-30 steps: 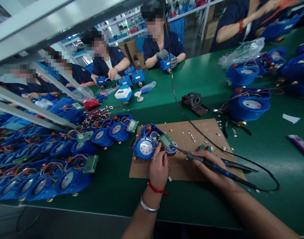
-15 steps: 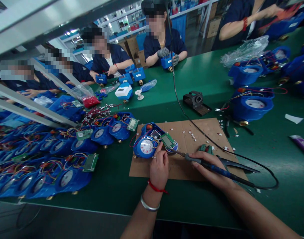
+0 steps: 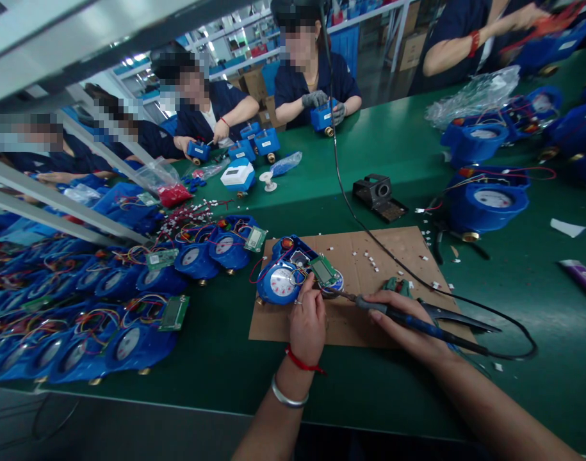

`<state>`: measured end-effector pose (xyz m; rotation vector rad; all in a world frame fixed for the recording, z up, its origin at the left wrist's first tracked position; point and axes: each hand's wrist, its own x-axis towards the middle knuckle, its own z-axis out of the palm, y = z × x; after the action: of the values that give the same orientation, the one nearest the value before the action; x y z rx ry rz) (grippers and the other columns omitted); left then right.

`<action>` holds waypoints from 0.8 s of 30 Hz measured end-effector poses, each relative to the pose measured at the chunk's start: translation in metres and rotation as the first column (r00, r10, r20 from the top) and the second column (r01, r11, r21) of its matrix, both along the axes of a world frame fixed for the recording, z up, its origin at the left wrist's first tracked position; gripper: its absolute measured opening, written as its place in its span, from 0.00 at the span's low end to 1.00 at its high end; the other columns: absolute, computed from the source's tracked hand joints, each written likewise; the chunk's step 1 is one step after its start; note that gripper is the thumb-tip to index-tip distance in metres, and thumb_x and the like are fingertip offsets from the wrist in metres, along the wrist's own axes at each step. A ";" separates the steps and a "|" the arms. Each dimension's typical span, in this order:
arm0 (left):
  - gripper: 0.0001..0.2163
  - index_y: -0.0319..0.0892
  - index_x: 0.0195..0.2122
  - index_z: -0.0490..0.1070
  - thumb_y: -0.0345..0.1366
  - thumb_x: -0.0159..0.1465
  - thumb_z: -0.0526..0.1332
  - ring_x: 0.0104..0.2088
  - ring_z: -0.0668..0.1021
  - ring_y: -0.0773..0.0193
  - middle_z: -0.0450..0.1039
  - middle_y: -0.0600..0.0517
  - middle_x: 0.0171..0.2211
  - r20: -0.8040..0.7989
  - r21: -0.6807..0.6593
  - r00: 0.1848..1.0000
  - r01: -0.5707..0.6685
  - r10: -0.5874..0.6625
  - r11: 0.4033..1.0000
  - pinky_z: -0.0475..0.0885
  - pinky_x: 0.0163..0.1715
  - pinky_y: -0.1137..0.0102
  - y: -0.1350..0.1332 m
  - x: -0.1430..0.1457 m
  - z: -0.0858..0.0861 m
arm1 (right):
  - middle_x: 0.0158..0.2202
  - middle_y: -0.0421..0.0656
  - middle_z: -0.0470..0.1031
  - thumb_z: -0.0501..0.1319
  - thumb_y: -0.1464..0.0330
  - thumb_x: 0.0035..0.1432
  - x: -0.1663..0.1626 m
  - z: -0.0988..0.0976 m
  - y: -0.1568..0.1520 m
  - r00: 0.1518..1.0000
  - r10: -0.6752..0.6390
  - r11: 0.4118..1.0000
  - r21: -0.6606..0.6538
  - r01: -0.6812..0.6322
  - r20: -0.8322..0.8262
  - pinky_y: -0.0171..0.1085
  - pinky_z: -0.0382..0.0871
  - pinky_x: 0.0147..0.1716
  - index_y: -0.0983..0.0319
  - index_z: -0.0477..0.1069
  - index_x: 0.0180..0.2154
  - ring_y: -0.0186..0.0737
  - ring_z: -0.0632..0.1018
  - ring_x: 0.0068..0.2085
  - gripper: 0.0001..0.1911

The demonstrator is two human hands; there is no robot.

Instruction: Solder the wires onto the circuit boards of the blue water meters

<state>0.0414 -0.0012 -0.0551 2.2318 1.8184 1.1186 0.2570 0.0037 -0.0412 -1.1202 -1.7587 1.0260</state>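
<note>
Soldering iron [image 3: 410,321], blue-handled, is pinched by the right hand [image 3: 424,346]; the left hand [image 3: 308,321], fingers bunched, is set at a green rectangular circuit board [image 3: 324,271], grip unclear.

The meter [image 3: 279,282] is blue — circuit board [image 3: 324,271] green, cardboard [image 3: 348,325] brown.

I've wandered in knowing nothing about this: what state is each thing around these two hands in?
Circuit board: screen side up
Left hand: fingers at the circuit board's edge
Soldering iron: held, tip near the circuit board
Right hand: closed around the soldering iron
Blue meter: open, insides showing
Spool: partly hidden by the circuit board
Cardboard: lying flat
Stand: set down beyond the cardboard
Purple tube: lying on its side
</note>
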 end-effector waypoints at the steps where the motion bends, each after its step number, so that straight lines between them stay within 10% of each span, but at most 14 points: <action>1: 0.06 0.42 0.40 0.65 0.25 0.67 0.52 0.59 0.71 0.57 0.68 0.39 0.58 0.002 -0.002 1.000 -0.001 0.001 1.000 0.75 0.52 0.59 0.000 0.000 0.000 | 0.41 0.45 0.79 0.60 0.66 0.62 0.000 0.001 0.000 1.000 -0.003 1.000 -0.020 0.003 -0.003 0.37 0.74 0.39 0.58 0.73 0.45 0.40 0.80 0.41 0.10; 24: 0.06 0.42 0.40 0.65 0.26 0.67 0.52 0.59 0.71 0.56 0.67 0.38 0.59 0.040 -0.025 0.999 0.013 -0.012 1.000 0.74 0.52 0.58 -0.001 0.001 0.002 | 0.38 0.45 0.78 0.59 0.64 0.62 0.000 0.000 0.000 1.000 -0.002 0.996 -0.094 0.000 -0.023 0.36 0.72 0.36 0.59 0.73 0.46 0.40 0.79 0.39 0.11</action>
<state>0.0422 -0.0018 -0.0534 2.1881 1.7903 1.1227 0.2565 0.0041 -0.0414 -1.1625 -1.7070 1.1267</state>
